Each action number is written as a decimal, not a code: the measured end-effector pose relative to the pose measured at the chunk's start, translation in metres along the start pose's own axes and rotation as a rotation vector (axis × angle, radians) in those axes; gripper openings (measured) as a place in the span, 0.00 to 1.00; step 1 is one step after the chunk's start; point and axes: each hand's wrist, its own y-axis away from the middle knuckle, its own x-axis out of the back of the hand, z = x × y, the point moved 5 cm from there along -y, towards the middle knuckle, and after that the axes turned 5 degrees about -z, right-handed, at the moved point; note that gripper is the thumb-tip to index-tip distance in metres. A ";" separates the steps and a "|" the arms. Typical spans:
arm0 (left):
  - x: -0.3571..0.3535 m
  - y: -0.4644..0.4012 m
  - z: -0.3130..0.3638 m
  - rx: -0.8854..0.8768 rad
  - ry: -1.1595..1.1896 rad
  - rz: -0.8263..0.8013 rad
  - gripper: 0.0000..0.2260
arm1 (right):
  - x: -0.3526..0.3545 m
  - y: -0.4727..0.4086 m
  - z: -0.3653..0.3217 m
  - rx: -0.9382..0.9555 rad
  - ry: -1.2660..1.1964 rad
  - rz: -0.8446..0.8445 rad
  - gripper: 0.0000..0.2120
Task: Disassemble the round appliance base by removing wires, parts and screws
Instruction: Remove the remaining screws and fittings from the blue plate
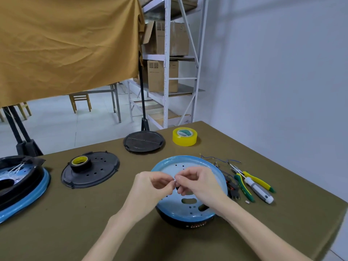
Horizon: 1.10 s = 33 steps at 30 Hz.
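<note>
Two hands pinch a small part above the round appliance base (188, 193) on a cloth-covered counter (113, 232).

The left hand (150, 187) and right hand (197, 182) meet fingertip to fingertip, fingers curled and pinching a tiny white and black piece (175, 180) too small to identify, just over the base's pale blue perforated top. The base sits near the counter's front, directly under the hands. Just to its right lie loose wires (218, 161), yellow-handled pliers (252, 179) and a white-handled screwdriver (259, 190). Farther back rest a roll of yellow tape (185, 136) and a black round cover (144, 141); to the left, a black perforated plate (94, 172) carries a roll of black tape (80, 162), with another blue-rimmed base (20, 185) at the counter's left edge.
</note>
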 end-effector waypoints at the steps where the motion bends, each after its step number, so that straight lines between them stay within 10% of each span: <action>1: -0.004 0.000 0.000 -0.009 -0.017 -0.011 0.07 | 0.002 0.003 0.004 -0.022 -0.029 -0.003 0.05; 13: -0.044 -0.007 -0.015 0.068 -0.627 0.037 0.12 | 0.136 0.060 0.041 -0.042 0.335 0.561 0.08; 28: -0.042 -0.006 -0.027 0.128 -0.659 0.098 0.09 | 0.149 0.092 0.090 -0.153 0.827 0.484 0.12; 33: -0.042 -0.006 -0.026 0.129 -0.666 0.105 0.09 | 0.171 0.084 0.086 -0.156 0.912 0.688 0.07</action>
